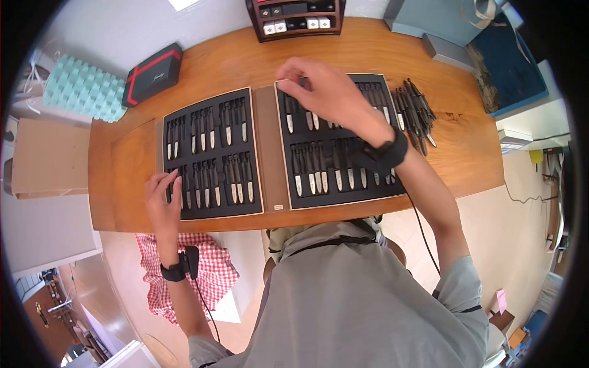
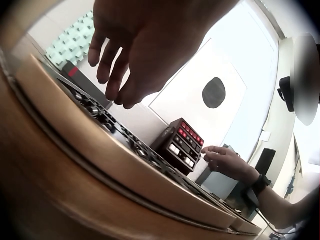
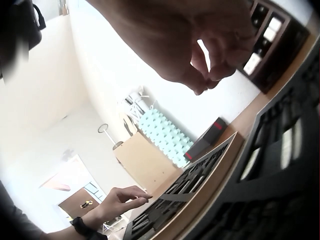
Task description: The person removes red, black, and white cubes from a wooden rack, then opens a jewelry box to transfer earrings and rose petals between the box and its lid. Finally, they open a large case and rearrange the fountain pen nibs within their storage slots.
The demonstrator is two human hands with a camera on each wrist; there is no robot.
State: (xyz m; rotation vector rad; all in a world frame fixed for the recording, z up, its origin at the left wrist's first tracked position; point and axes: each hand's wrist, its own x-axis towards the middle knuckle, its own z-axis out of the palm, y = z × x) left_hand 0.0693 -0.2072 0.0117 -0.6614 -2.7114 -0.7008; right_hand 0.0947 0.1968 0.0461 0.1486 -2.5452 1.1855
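Observation:
A wide case lies unfolded on the wooden table, its left tray (image 1: 268, 212) and right tray (image 1: 288, 205) lined with black slotted foam. Slim dark pieces with silvery, blade-like ends (image 1: 244, 132) sit upright in rows in the slots. Above the upper left part of the right tray is my right hand (image 1: 328, 95), its fingers bent and nothing visible between them. The right wrist view shows the fingertips (image 3: 212, 82) close together. My left hand (image 1: 164, 199) is at the lower left corner of the left tray, fingers loosely bent, holding nothing visible.
A loose pile of similar dark pieces (image 1: 417, 113) lies right of the case. Farther back stand a black box with red ribbon (image 1: 153, 72), a mint-green bumpy object (image 1: 84, 89), a dark wooden rack (image 1: 297, 34) and a blue-grey box (image 1: 423, 21).

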